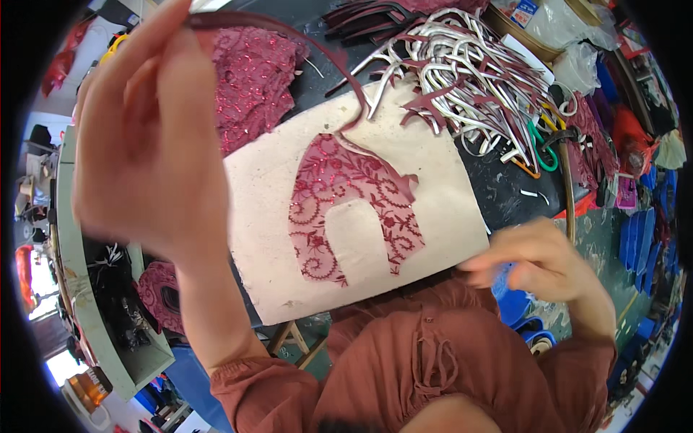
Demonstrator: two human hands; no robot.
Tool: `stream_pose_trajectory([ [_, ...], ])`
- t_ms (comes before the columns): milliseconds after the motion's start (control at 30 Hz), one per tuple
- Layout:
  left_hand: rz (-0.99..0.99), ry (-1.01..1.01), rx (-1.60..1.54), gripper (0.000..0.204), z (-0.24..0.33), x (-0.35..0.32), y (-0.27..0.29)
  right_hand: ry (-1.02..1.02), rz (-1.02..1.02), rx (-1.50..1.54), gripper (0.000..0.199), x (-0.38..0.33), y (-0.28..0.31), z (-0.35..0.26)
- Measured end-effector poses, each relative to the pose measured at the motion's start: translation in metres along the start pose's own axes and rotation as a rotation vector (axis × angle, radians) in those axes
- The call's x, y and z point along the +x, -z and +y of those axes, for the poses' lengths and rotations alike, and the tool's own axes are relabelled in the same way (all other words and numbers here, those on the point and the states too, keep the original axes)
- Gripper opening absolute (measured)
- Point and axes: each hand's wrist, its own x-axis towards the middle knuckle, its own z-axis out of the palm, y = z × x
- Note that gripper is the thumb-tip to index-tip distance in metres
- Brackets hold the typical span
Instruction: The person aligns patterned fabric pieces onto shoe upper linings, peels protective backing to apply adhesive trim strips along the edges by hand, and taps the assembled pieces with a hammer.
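Observation:
My left hand (pixel 148 144) is raised at the upper left, its fingers closed on one end of a narrow dark-red strip (pixel 317 45). The strip curves down to a horseshoe-shaped piece of pink lace fabric (pixel 312 209), running along its upper right edge with a pale underside showing. This piece, with red embroidery and sequins, lies flat on a cream board (pixel 447 195). My right hand (pixel 538 261), somewhat blurred, hovers by the board's lower right edge with forefinger and thumb apart. Something blue (pixel 503 280) covers its thumb tip, perhaps a wrap.
A tangled heap of white and dark-red strips (pixel 462 68) lies behind the board, beside scissors with green handles (pixel 543 148). Folded sequined fabric (pixel 253 79) sits at the back left. A grey-green open drawer (pixel 148 353) stands to the left; blue bins (pixel 637 234) are at the right.

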Motion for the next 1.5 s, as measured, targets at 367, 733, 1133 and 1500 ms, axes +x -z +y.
stream_pose_trajectory([
  [367,-0.526,-0.284,0.015,0.036,0.013,-0.118,0.085,0.291,0.304,0.234,0.027,0.198,-0.039,-0.062],
  [733,-0.834,0.144,0.095,0.040,-0.015,-0.212,0.093,-0.298,0.065,0.165,0.027,0.146,-0.051,0.037],
  [1133,-0.721,0.299,0.036,0.020,-0.010,-0.204,0.058,-0.526,0.113,0.332,0.015,0.098,-0.079,0.053],
  [1500,-0.730,0.325,0.036,0.021,-0.018,-0.207,0.061,-0.711,0.066,0.307,0.025,0.108,-0.097,0.055],
])
